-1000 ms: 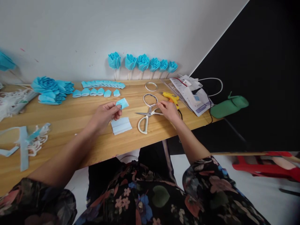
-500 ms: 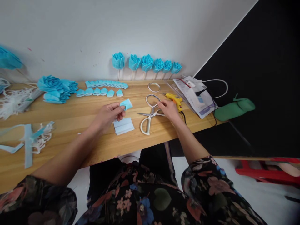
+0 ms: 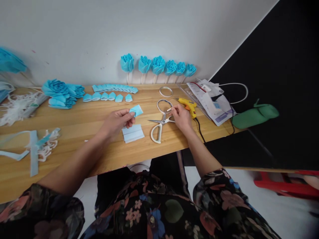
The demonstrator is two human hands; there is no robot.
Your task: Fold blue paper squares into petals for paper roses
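Note:
My left hand [image 3: 119,120] pinches a small folded piece of light blue paper [image 3: 136,110] between thumb and fingers. Below it, a pale creased sheet [image 3: 133,133] lies flat on the table. My right hand [image 3: 182,118] is closed at the fingertips on a small whitish piece [image 3: 169,110], too small to name surely. It hovers by the handle of white-handled scissors [image 3: 163,121], which lie spread on the wood. Just beyond that hand rests a yellow hot glue gun [image 3: 188,107] with a black cord.
Folded blue petals [image 3: 104,96] line the wooden table [image 3: 99,116] toward the wall. Blue paper roses [image 3: 158,65] on sticks lean there. A tape ring [image 3: 165,92], papers [image 3: 211,103] and a green pouch [image 3: 255,116] lie rightward; paper strips [image 3: 34,152] and roses [image 3: 58,93] leftward.
The whole view has shifted slightly. My right hand has shifted a little, and the whitish piece now shows at its fingertips. My left hand keeps the blue paper in the same pinch.

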